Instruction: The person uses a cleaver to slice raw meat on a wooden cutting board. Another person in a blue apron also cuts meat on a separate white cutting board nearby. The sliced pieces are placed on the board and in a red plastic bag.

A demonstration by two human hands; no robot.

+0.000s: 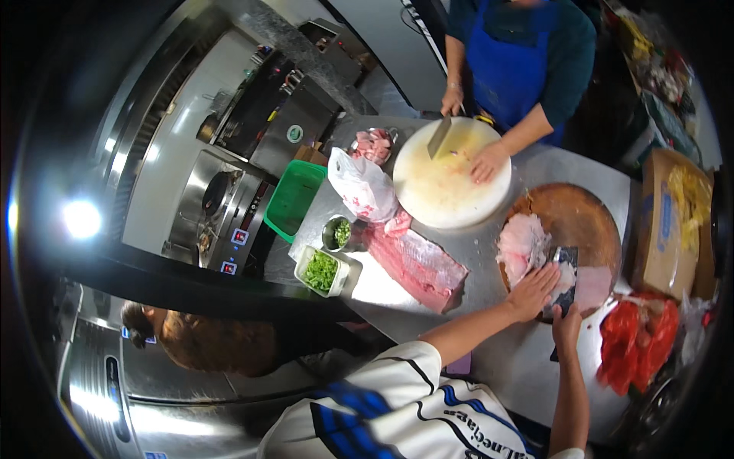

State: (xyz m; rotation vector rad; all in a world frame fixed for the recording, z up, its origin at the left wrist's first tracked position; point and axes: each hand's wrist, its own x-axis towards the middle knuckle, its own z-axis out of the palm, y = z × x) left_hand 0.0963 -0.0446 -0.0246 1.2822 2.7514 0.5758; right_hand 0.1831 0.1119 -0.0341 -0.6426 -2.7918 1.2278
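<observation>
My right hand (566, 328) grips the handle end of a cleaver (566, 287) whose dark, wet blade lies over a round wooden chopping board (590, 229). Pale minced or sliced flesh sticks to the blade. My left hand (533, 291) rests flat with its fingertips at that flesh, beside a larger pale pink heap of meat (520, 244) on the board's left part. A thin pink slab of meat (593, 286) lies to the right of the blade. Left of the board, a large pink fillet with skin (421, 264) lies on the steel table (487, 281).
Across the table a co-worker in a blue apron (507, 63) holds a cleaver (440, 137) over a white round board (453, 195). A white bag (361, 186), a bowl of meat pieces (373, 146), containers of chopped greens (320, 271), a green tub (293, 201) and a red bag (637, 341) stand around.
</observation>
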